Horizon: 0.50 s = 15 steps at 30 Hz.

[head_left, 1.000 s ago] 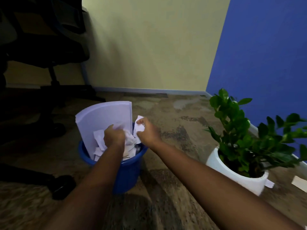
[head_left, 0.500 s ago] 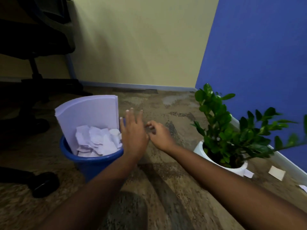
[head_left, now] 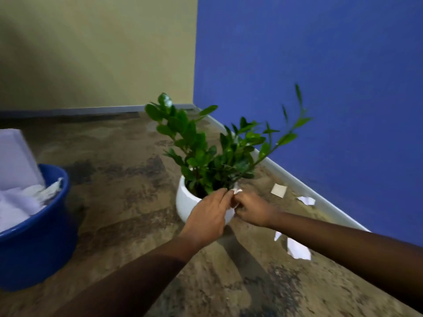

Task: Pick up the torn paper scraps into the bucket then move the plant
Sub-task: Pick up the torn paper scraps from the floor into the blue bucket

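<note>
A green leafy plant (head_left: 206, 152) stands in a white pot (head_left: 185, 200) on the floor near the blue wall. My left hand (head_left: 208, 216) lies over the pot's near rim with its fingers stretched out. My right hand (head_left: 254, 209) is at the pot's right side, fingers pinched on a small white paper scrap (head_left: 237, 191) that sticks up between the two hands. The blue bucket (head_left: 57, 175) at the left edge holds crumpled paper (head_left: 16, 202) and an upright white sheet (head_left: 16, 161). Loose scraps lie right of the pot: one (head_left: 278, 190), another (head_left: 306, 200), a larger one (head_left: 298, 249).
The blue wall's white skirting (head_left: 286, 175) runs close behind the plant and the scraps. A yellow wall (head_left: 91, 53) closes the far side. Mottled brown floor (head_left: 128, 184) lies between bucket and pot.
Both hands have left the bucket and moved right to the pot. The view swung right, so the bucket now sits at the left edge. My right hand has closed on a scrap by the pot.
</note>
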Each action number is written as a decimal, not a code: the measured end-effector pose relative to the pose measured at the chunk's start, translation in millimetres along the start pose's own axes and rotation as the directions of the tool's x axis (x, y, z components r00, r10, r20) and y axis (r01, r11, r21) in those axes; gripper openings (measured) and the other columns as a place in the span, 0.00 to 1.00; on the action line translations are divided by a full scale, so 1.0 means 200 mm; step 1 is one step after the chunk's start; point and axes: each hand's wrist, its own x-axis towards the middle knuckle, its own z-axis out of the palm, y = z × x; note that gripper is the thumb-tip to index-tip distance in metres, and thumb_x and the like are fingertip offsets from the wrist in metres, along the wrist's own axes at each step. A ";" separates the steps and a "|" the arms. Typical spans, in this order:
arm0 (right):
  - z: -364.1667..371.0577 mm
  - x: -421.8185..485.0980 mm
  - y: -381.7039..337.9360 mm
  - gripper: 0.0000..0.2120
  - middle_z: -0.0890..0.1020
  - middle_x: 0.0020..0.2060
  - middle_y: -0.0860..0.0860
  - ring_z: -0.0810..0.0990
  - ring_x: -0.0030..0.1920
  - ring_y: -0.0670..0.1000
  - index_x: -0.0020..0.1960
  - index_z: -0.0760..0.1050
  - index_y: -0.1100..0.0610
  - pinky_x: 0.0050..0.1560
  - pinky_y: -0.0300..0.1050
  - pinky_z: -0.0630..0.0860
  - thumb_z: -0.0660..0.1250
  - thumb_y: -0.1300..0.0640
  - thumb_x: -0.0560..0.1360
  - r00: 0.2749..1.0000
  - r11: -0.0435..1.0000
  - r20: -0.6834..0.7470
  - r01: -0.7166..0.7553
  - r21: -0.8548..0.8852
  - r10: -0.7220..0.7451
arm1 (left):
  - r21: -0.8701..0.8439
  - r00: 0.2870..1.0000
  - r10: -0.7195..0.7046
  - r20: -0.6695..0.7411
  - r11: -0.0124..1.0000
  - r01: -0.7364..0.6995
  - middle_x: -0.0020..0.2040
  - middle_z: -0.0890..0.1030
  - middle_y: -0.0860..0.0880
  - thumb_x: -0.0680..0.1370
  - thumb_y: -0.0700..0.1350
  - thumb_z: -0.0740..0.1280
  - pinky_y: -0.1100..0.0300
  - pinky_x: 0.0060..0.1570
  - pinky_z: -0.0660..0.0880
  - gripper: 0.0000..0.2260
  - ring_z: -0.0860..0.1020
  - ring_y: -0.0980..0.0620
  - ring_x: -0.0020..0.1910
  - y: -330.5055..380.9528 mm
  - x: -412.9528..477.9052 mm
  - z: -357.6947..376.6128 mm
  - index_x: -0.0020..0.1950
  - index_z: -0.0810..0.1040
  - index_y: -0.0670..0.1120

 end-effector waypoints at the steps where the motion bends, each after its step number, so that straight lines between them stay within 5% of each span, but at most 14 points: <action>1: 0.00 -0.04 0.09 0.13 0.81 0.54 0.60 0.78 0.55 0.58 0.54 0.78 0.62 0.55 0.47 0.72 0.60 0.65 0.72 0.999 0.999 0.017 -0.031 -0.037 0.031 | -0.025 1.000 0.016 0.014 1.000 -0.015 0.71 0.70 0.40 0.74 0.38 0.60 0.57 0.66 0.69 0.27 0.72 0.46 0.69 0.04 0.03 0.06 0.74 0.64 0.39; 3: 0.01 -0.11 0.25 0.14 0.80 0.56 0.61 0.78 0.57 0.58 0.57 0.77 0.61 0.55 0.45 0.70 0.60 0.64 0.73 0.993 0.992 0.063 -0.100 -0.072 0.105 | -0.033 0.999 0.037 0.039 0.999 -0.036 0.70 0.71 0.39 0.73 0.37 0.62 0.58 0.62 0.73 0.26 0.75 0.45 0.67 0.12 0.07 0.16 0.72 0.67 0.39; 5: 0.04 -0.17 0.43 0.16 0.77 0.61 0.59 0.75 0.61 0.57 0.62 0.73 0.59 0.57 0.43 0.71 0.62 0.62 0.75 0.965 0.973 0.138 -0.214 -0.086 0.224 | -0.039 0.992 0.001 0.126 0.999 0.004 0.76 0.63 0.43 0.77 0.40 0.58 0.60 0.69 0.66 0.27 0.67 0.48 0.73 0.19 0.11 0.28 0.76 0.60 0.44; 8: 0.12 -0.24 0.69 0.21 0.74 0.65 0.55 0.70 0.66 0.55 0.66 0.69 0.57 0.60 0.39 0.69 0.66 0.56 0.74 0.899 0.929 0.234 -0.353 -0.115 0.371 | -0.024 0.991 -0.063 0.116 0.998 0.066 0.69 0.72 0.42 0.76 0.43 0.56 0.61 0.66 0.69 0.22 0.73 0.48 0.68 0.27 0.19 0.43 0.70 0.70 0.43; 11: 0.20 -0.28 0.87 0.33 0.67 0.69 0.56 0.64 0.70 0.55 0.72 0.62 0.54 0.64 0.42 0.64 0.71 0.51 0.70 0.845 0.896 0.301 -0.410 -0.169 0.443 | -0.011 0.922 -0.136 0.362 0.989 0.150 0.75 0.62 0.45 0.79 0.43 0.56 0.56 0.73 0.59 0.24 0.63 0.46 0.73 0.32 0.23 0.61 0.76 0.58 0.46; 15: 0.31 -0.31 0.99 0.45 0.57 0.75 0.54 0.55 0.75 0.58 0.75 0.55 0.50 0.74 0.53 0.54 0.73 0.42 0.65 0.825 0.895 0.369 -0.444 -0.045 0.428 | -0.011 0.863 -0.243 0.443 0.961 0.277 0.76 0.58 0.43 0.79 0.41 0.56 0.54 0.73 0.61 0.27 0.61 0.45 0.74 0.35 0.30 0.79 0.77 0.54 0.46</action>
